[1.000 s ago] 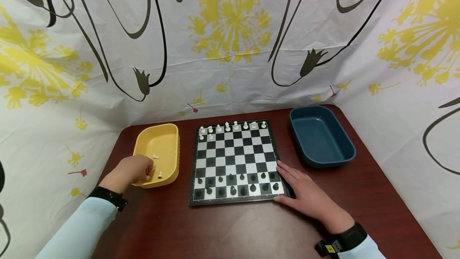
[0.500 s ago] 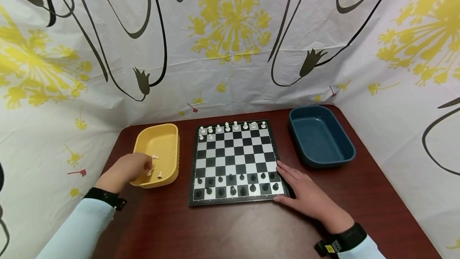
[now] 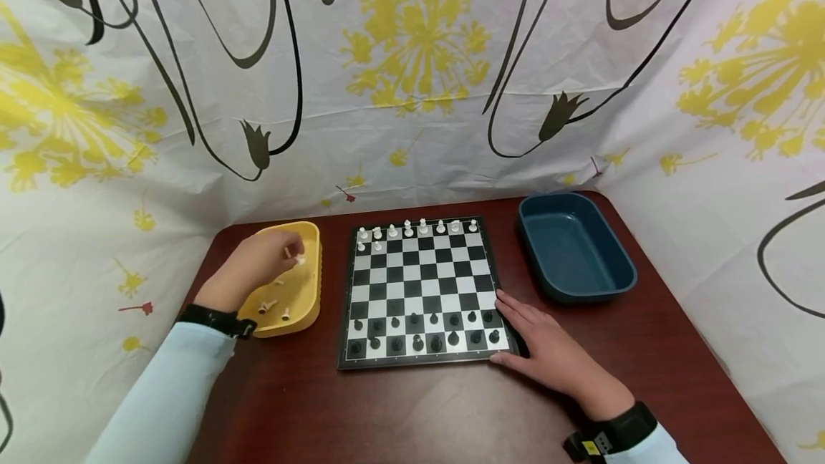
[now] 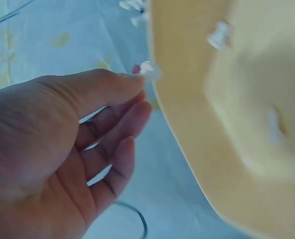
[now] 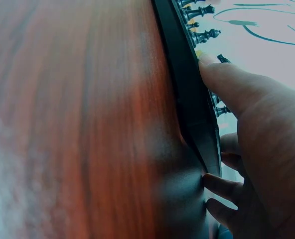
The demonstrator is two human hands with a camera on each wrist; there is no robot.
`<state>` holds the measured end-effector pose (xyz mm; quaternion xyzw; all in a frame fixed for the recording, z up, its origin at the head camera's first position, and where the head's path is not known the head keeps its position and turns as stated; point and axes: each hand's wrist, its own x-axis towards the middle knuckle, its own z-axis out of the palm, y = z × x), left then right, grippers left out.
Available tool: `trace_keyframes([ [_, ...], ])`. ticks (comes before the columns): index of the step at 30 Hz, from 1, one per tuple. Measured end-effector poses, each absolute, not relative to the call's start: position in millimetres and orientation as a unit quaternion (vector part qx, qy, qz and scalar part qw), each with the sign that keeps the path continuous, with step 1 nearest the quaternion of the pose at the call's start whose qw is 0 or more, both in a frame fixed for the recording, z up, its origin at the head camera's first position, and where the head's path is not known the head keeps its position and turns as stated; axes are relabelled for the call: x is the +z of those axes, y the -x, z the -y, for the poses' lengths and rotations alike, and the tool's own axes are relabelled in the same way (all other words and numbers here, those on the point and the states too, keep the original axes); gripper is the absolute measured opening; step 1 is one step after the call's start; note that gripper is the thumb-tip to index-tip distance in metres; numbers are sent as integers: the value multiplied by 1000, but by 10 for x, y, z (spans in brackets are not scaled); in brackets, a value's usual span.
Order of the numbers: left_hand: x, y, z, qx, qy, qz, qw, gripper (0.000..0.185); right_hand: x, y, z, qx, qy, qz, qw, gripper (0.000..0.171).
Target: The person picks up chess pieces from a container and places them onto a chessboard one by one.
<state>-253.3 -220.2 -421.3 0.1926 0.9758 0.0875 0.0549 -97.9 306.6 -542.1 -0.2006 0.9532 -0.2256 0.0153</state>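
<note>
A chessboard point(image 3: 422, 291) lies mid-table, with white pieces point(image 3: 415, 226) along its far rows and black pieces point(image 3: 425, 329) along the near rows. My left hand point(image 3: 261, 263) is raised over the yellow tray point(image 3: 309, 285) and pinches a small white chess piece point(image 3: 299, 260) at its fingertips; the left wrist view shows that white piece point(image 4: 150, 71) at my thumb tip beside the yellow tray point(image 4: 227, 149). Three white pieces point(image 3: 273, 304) lie in the tray. My right hand point(image 3: 548, 349) rests flat against the board's near right corner, thumb point(image 5: 227, 82) on its edge point(image 5: 192, 109).
An empty dark blue tray point(image 3: 573, 245) stands right of the board. The brown table point(image 3: 419, 414) is walled on three sides by a white curtain point(image 3: 412, 70) with yellow and black flowers.
My left hand has lifted out of the near end of the yellow tray with a white piece and moved towards the far side. The right hand has stayed still.
</note>
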Motion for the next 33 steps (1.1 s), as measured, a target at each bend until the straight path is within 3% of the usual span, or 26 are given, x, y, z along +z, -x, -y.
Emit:
trace_keyframes([
  [14,-4281,3142,1143,160,-246,-954,66,22,-5443,978,-3059,-229,193,-954,28,101],
  [33,-4645,3299,551,100,-294,-946,94,16,-5431,975,-3047,-228,196,-953,22,100],
])
